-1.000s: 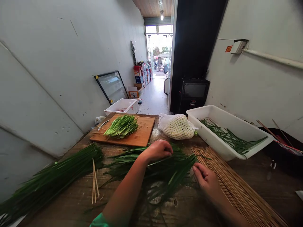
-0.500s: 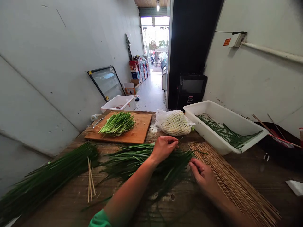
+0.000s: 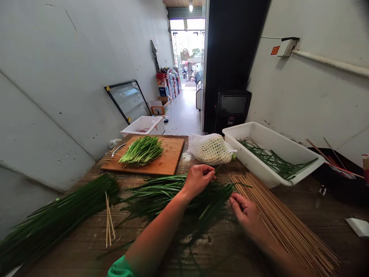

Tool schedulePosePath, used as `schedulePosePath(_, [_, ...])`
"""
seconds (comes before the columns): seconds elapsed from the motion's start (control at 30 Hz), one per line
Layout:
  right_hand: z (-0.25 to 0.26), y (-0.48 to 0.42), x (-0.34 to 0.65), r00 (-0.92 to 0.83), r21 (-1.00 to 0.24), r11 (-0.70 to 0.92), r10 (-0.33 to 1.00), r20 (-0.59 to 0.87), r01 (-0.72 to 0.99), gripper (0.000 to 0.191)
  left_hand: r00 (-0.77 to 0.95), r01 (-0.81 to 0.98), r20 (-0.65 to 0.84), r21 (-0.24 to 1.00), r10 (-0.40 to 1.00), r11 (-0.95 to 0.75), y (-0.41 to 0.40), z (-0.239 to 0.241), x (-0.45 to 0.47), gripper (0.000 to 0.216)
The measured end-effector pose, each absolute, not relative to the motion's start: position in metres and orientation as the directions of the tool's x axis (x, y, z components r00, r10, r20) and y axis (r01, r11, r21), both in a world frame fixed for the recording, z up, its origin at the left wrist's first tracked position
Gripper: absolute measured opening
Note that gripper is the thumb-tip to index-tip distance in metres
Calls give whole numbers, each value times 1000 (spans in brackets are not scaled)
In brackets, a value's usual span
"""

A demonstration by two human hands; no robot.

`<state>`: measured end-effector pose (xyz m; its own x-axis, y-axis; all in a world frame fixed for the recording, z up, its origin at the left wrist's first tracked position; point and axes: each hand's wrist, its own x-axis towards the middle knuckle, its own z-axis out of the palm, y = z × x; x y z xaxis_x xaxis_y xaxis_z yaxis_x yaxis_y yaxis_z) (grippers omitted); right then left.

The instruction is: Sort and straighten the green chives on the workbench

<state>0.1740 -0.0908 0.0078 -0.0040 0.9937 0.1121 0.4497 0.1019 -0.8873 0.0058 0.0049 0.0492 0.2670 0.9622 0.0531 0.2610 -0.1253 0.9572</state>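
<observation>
Dark green garlic chives [image 3: 161,194] lie in a loose pile across the middle of the wooden table. Over the pile's right part, my left hand [image 3: 199,180] is closed in a pinch, with a thin green chive strand showing at its fingertips. My right hand [image 3: 245,211] is closed too, thumb against fingers, beside the chives' gathered right ends. What sits between its fingertips is too small to make out. Just right of that hand lies a long bundle of bamboo skewers [image 3: 282,219].
A cutting board [image 3: 173,157] bears cut green stalks [image 3: 142,150]. Beside it are a net-wrapped item [image 3: 213,149] and a white tub [image 3: 268,144] holding some chives. At left lie another chive bundle [image 3: 63,211] and several short sticks [image 3: 108,221]. A black container [image 3: 343,184] stands far right.
The whole view has shifted very slightly. Both hands keep nearly the same pose and place over the chives.
</observation>
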Motion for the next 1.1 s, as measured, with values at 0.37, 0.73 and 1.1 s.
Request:
schedulePosePath(0.37, [14,-91,174,22,-893,65,996,84,446,35,356,478,178,809,918,-342,0,52,7,18])
schedulePosePath(0.73, [7,-89,174,55,-888,89,990,128,452,33,468,767,61,468,882,-439,15,58,-21,16])
schedulePosePath(1.1, [7,-88,174,42,-876,105,989,141,471,34,457,868,4,213,889,-448,13,38,-6,12])
